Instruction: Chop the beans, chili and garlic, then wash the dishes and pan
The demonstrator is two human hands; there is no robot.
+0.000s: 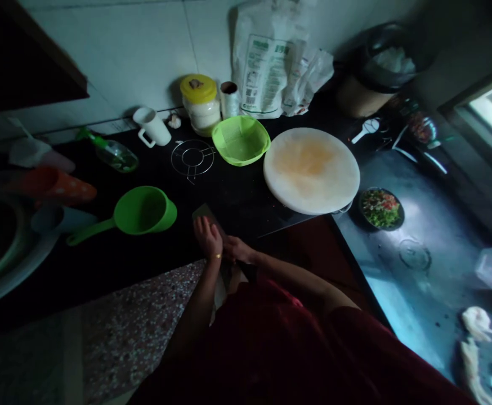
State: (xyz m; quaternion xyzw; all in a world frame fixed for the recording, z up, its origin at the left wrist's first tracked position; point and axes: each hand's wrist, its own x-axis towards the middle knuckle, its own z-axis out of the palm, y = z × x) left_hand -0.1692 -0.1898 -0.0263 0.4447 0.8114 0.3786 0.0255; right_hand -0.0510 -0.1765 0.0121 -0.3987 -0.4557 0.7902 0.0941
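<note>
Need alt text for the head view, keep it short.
A person in a red top has the left hand and right hand close together at a flat grey object near the edge of a dim black counter. Around them sit a green scoop, a green strainer basket, a round white board and a bowl of chopped food.
</note>
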